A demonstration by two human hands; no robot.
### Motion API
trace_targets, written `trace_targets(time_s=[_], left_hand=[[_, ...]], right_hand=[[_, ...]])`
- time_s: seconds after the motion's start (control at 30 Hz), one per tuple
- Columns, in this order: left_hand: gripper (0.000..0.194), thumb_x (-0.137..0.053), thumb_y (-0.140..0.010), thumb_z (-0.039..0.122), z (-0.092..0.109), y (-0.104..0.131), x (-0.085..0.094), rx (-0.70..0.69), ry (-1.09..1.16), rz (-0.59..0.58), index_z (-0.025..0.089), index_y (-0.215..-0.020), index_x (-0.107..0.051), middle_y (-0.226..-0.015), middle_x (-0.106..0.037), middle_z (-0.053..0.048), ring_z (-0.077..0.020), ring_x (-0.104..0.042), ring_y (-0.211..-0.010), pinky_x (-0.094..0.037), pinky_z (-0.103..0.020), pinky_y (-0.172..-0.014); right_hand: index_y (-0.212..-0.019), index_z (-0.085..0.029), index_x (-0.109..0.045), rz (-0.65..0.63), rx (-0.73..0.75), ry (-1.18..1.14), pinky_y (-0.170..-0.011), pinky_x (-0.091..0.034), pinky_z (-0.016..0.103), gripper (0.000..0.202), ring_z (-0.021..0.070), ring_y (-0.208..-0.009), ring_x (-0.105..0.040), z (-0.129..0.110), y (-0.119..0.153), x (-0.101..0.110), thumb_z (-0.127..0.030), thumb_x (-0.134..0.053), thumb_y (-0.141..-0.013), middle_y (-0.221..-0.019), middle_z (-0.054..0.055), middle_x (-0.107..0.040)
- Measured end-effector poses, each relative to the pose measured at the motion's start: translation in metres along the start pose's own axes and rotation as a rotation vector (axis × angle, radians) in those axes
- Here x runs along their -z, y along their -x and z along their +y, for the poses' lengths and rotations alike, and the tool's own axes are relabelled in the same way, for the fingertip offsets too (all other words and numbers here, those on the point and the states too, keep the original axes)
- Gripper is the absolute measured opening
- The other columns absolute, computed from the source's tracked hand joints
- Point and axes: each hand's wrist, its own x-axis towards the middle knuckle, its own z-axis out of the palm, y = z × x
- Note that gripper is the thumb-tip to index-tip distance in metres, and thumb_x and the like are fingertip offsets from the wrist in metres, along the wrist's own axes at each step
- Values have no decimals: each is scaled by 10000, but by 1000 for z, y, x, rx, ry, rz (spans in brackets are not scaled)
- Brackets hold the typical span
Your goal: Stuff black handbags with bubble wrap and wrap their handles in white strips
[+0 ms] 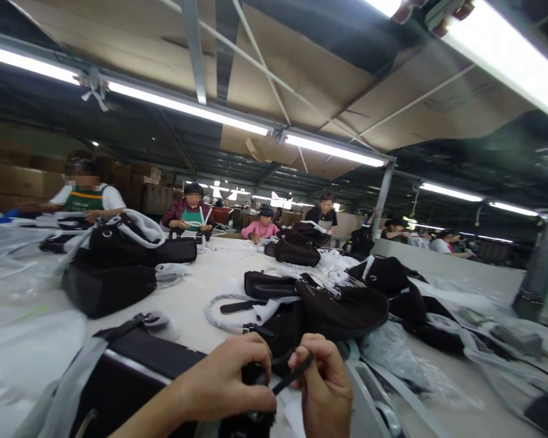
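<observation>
Low in the head view, a thin black strap (285, 384) runs between my two hands. My right hand (326, 383) pinches its free end between thumb and fingers. My left hand (231, 377) curls closed around a dark part at the strap's other end, which my fingers mostly hide. Beneath my left forearm lies a black bag (137, 365) with a pale band along its edge. Just beyond my hands sit more black bags (342, 307), one with a white-wrapped handle (217, 310).
A pale worktable (219, 261) carries several black bags (114, 267). Clear plastic wrapping (397, 353) lies at right, beside a grey device (369, 395) close to my right hand. Several people sit or stand across the table. A metal post (545, 249) rises at far right.
</observation>
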Motion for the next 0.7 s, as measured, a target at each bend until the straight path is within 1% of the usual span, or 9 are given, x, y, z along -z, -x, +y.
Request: trace_targets(time_s=[0.07, 0.17, 0.27, 0.37, 0.43, 0.5, 0.57, 0.63, 0.7], left_hand=[[131, -712, -679, 199, 1, -2, -7, -12, -87, 53, 220, -795, -654, -994, -664, 4, -187, -581, -924, -412, -271, -853], [81, -654, -695, 166, 0, -2, -16, -40, -218, 104, 217, -748, -621, -891, -671, 4, -196, -582, -896, -388, -304, -841], [94, -609, -718, 150, -1, -1, -22, -51, -238, 137, 227, -769, -629, -844, -671, 11, -194, -589, -884, -375, -318, -831], [165, -590, -723, 144, -2, 1, -24, -17, -219, 184, 233, -856, -634, -883, -672, 4, -205, -588, -899, -381, -320, -814], [198, -577, -724, 138, -1, 1, -24, 11, -214, 211, 222, -901, -607, -909, -670, -5, -210, -588, -896, -389, -317, -787], [191, -558, -736, 128, -1, -1, -23, 26, -226, 216, 214, -902, -597, -914, -674, -12, -213, -595, -887, -392, -315, -773], [162, -544, -754, 124, -1, -3, -23, 26, -246, 202, 213, -868, -617, -894, -684, -11, -210, -608, -878, -392, -314, -780], [138, -543, -765, 129, 0, -5, -23, 20, -254, 183, 212, -829, -633, -849, -688, -2, -200, -616, -845, -393, -302, -759], [130, -544, -770, 131, 2, -7, -22, 13, -244, 174, 207, -818, -638, -818, -686, 6, -186, -619, -814, -397, -286, -733]], right_hand=[[-752, -225, -644, -11, -160, -121, -413, -477, 139, 228, 89, -550, -607, -7, -3, 4, -354, -831, -760, -739, -45, -548], [-686, -211, -601, 0, -285, -243, -421, -430, 98, 337, 40, -521, -547, -18, -8, 14, -308, -919, -635, -752, -66, -537], [-687, -204, -599, -71, -344, -286, -480, -453, 108, 323, 28, -542, -559, -23, -11, 25, -265, -913, -646, -812, -56, -567], [-675, -198, -617, -163, -368, -270, -560, -481, 120, 284, 35, -588, -588, -24, -13, 34, -204, -900, -659, -809, -47, -594], [-684, -203, -647, -196, -388, -284, -620, -509, 141, 244, 67, -665, -643, -26, -14, 40, -215, -890, -672, -835, -27, -632], [-791, -227, -714, -236, -421, -309, -714, -559, 216, 189, 150, -817, -706, -27, -15, 46, -300, -866, -708, -923, 18, -677], [-999, -258, -745, -281, -430, -283, -777, -583, 297, 339, 221, -929, -717, -28, -17, 51, -362, -865, -699, -1014, 55, -694], [-1126, -273, -727, -287, -408, -158, -776, -584, 309, 487, 216, -911, -714, -27, -18, 54, -337, -886, -670, -1007, 50, -705], [-1074, -253, -748, -272, -381, -7, -729, -575, 283, 433, 181, -821, -701, -26, -20, 54, -308, -887, -667, -923, 32, -722]])
